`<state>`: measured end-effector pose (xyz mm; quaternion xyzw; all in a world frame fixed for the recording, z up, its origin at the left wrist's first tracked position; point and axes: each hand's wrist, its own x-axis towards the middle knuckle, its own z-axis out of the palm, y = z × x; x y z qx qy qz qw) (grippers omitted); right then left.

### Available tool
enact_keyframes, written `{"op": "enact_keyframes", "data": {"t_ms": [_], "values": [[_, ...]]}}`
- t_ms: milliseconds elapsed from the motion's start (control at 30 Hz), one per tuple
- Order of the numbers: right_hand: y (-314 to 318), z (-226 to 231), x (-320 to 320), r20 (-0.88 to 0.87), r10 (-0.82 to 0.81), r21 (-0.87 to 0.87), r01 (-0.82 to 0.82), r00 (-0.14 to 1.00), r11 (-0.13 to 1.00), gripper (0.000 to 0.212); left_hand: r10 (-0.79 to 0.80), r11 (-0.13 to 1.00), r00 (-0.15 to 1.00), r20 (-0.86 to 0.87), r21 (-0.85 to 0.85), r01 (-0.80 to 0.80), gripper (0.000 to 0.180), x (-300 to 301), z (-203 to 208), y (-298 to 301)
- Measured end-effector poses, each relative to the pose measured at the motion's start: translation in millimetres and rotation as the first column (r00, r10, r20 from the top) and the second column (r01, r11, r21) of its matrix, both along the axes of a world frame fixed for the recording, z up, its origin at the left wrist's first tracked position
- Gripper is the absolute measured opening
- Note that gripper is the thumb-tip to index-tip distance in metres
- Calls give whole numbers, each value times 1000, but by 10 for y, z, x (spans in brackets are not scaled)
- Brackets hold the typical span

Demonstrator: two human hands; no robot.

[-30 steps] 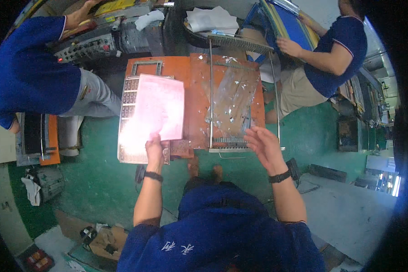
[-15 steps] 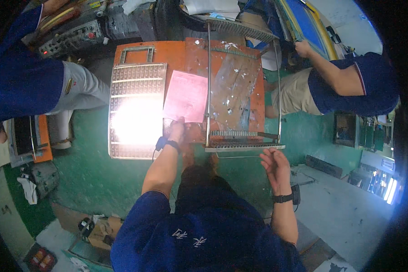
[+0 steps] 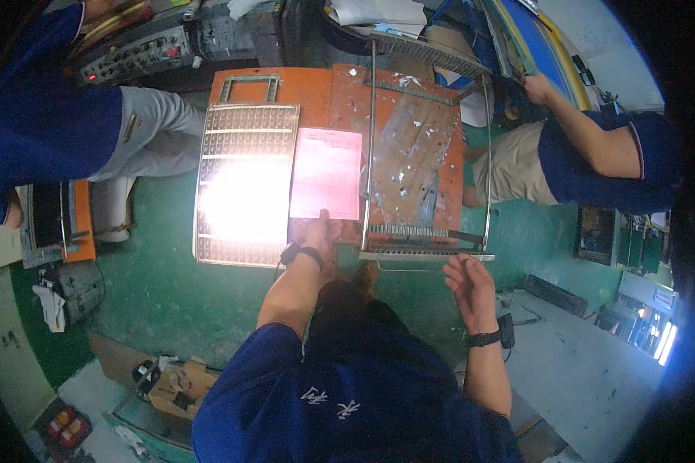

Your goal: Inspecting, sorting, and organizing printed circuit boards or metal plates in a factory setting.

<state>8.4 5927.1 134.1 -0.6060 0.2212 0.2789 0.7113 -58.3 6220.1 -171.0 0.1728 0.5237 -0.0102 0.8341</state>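
Observation:
A pink sheet of paper [image 3: 327, 174] lies on the orange table between a bright, reflective gridded panel [image 3: 247, 127] and a metal rack [image 3: 369, 154]. My left hand [image 3: 322, 230] is at the sheet's near edge, one fingertip on top of it and the other fingers bent below, gripping the edge; the thumb is hard to see. Beside the rack's near bar [image 3: 428, 255], my right hand [image 3: 471, 287] hangs with palm up and fingers loosely bent and apart, nothing in it. Glare hides the panel's middle.
The orange table [image 3: 313, 92] carries a small metal frame [image 3: 249, 89] at the back left and a stained brown board [image 3: 409, 147] under the rack. One person [image 3: 46, 139] stands at left, another [image 3: 594, 154] at right holding a blue screen frame [image 3: 525, 46]. A control panel [image 3: 143, 58] is behind.
The pink sheet has turned from a slant to nearly straight, with my left hand at its near edge. My right hand has barely moved. The whole view has shifted slightly.

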Motion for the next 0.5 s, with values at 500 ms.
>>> {"op": "enact_keyframes", "data": {"t_ms": [500], "values": [[-1268,10,254,51,-4,-173,13,999,985,32,-427,840,859,-284,228,493,23,-1960,-428,-218]]}}
